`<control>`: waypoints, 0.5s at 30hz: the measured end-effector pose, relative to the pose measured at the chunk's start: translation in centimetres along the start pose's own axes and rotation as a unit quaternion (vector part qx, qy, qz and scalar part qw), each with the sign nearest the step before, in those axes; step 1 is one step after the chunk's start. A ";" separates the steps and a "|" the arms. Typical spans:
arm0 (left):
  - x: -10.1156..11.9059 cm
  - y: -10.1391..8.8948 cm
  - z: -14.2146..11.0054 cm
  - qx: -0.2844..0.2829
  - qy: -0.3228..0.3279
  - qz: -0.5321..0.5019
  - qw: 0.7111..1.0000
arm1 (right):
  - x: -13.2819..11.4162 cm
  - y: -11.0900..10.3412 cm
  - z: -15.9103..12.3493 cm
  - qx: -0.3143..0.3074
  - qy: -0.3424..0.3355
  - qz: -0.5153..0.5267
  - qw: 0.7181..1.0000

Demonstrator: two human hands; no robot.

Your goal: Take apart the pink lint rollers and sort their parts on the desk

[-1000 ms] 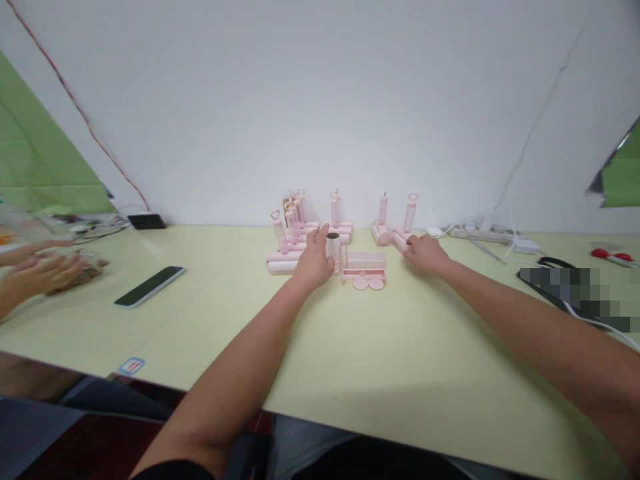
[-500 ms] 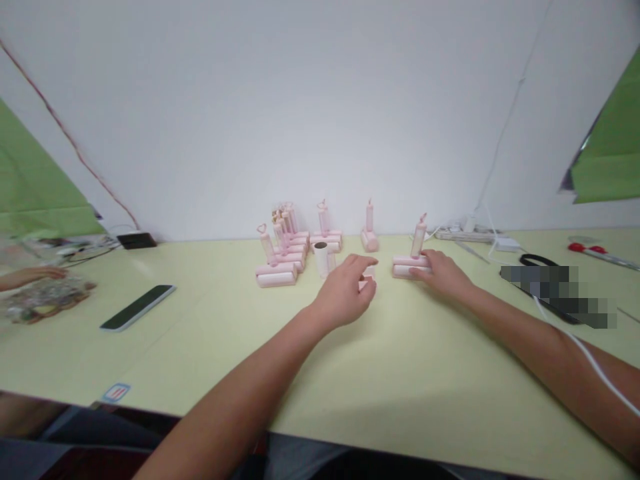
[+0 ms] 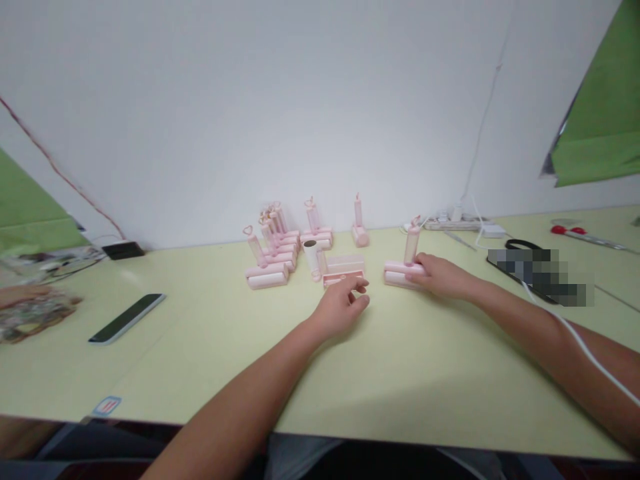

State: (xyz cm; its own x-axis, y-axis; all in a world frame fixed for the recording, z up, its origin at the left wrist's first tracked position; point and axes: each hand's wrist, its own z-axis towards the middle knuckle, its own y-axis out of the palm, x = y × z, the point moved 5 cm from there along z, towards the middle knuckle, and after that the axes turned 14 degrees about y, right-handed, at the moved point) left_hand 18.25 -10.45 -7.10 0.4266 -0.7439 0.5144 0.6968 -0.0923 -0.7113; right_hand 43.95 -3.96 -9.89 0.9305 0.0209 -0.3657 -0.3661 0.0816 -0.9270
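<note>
The right hand (image 3: 440, 277) rests on a pink lint roller (image 3: 404, 272), fingers curled over the roller barrel near the foot of its upright handle, gripping it against the table (image 3: 410, 373). The left hand (image 3: 343, 308) hovers just in front of a pink cover (image 3: 344, 267), fingers loosely bent, thumb and forefinger nearly meeting, holding nothing that shows. Just left of the cover stands a white roll (image 3: 312, 257) on end. Behind, a cluster of rollers (image 3: 273, 257) is lined up toward the wall, two more rollers standing apart to its right.

To do this well, the person would likely keep the right grip low on the barrel so the handle stays upright, and bring the left fingers onto the cover's ends, not its top, so it lifts level. The roll is close by; a careless reach could tip it.

A phone (image 3: 126, 318) lies well left.
</note>
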 end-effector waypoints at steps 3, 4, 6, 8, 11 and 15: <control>-0.4 0.2 -0.1 0.001 -0.010 -0.012 1.000 | -1.2 -0.5 -1.4 -0.046 -0.022 0.019 0.999; -0.5 0.3 -0.1 0.001 -0.012 -0.016 1.000 | -1.6 -0.6 -2.0 -0.065 -0.032 0.031 0.997; -0.5 0.4 -0.3 0.000 -0.017 -0.023 1.000 | -2.3 -0.9 -3.3 -0.104 -0.065 0.061 0.991; -0.5 0.6 -0.5 -0.003 -0.026 -0.035 0.999 | -2.9 -1.0 -4.7 -0.132 -0.091 0.091 0.983; -0.1 1.1 -0.7 -0.024 -0.029 -0.068 0.997 | -3.8 -0.9 -6.3 -0.164 -0.106 0.152 0.969; 0.5 1.4 -0.6 -0.023 -0.017 -0.122 0.992 | -5.2 -0.7 -7.5 -0.203 -0.112 0.281 0.931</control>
State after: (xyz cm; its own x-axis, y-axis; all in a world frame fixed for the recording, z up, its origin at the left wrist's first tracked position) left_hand 19.08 -11.38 -8.10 0.2684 -0.6729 0.6893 0.7548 -0.2977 -0.5845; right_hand 39.28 -11.63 -7.95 0.5526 0.1578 -0.8184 -0.7276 -0.3875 -0.5660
